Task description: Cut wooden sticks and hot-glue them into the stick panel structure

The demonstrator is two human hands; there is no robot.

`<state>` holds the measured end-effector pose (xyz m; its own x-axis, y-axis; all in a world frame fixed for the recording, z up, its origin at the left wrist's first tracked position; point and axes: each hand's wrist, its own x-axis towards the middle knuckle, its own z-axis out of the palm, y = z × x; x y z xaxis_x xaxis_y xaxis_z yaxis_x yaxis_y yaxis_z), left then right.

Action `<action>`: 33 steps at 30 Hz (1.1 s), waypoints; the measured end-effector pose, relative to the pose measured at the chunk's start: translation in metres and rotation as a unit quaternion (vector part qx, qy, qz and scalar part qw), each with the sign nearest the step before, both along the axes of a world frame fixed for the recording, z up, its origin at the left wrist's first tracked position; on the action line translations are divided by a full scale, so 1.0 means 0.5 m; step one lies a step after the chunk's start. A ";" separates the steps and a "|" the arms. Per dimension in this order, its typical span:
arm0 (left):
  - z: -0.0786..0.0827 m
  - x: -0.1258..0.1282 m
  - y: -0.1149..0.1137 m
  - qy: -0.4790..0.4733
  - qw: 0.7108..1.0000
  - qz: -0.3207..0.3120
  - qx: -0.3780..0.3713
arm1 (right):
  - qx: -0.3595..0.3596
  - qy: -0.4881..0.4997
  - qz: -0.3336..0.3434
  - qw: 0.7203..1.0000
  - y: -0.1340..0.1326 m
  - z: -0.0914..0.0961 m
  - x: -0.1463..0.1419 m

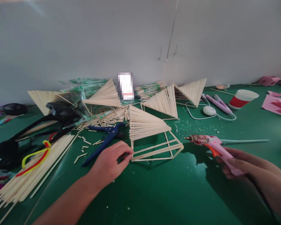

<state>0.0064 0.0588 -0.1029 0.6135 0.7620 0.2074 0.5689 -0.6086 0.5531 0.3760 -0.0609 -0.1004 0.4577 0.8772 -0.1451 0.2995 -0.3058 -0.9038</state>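
Note:
At the near left corner of a wooden stick frame, my left hand pinches with thumb and forefinger. Closely laid sticks cover the frame's upper part in a twisted fan, while its lower front shows only a few bars. My right hand is wrapped round the handle of a pink hot glue gun with an orange trigger. The gun's nozzle points left, a little apart from the frame's right corner, and a clear glue stick juts from its back. Blue cutters lie just beyond my left hand.
Similar stick frames stand along the wall. Long sticks and a black strapped item lie at left. Cut stick pieces are heaped behind the cutters. At right are a paper cup, a white corded device and pink paper.

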 end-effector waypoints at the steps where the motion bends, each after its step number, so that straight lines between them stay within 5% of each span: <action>1: -0.001 0.001 0.000 0.002 1.000 -0.002 -0.003 | -0.056 0.116 0.003 0.992 0.005 0.002 0.006; 4: -0.003 0.003 -0.001 0.005 1.000 -0.009 -0.013 | -0.126 0.350 0.063 0.926 0.025 0.006 0.012; 8: -0.002 0.005 -0.005 -0.001 1.000 -0.016 -0.010 | -0.126 0.390 0.183 0.894 0.053 0.010 -0.008; 14: -0.004 0.004 -0.002 -0.005 1.000 -0.005 -0.003 | -0.045 0.334 0.166 0.927 0.091 0.010 -0.037; 21: -0.009 0.003 0.003 0.007 1.000 0.013 0.006 | 0.062 0.203 0.170 0.962 0.092 -0.018 0.019; 27: -0.015 0.006 0.000 0.001 0.998 0.023 0.053 | 0.031 0.157 0.018 0.987 0.044 -0.015 -0.016; 33: -0.020 0.003 0.008 0.011 0.998 0.025 0.063 | 0.012 0.225 -0.007 0.974 0.021 -0.005 -0.052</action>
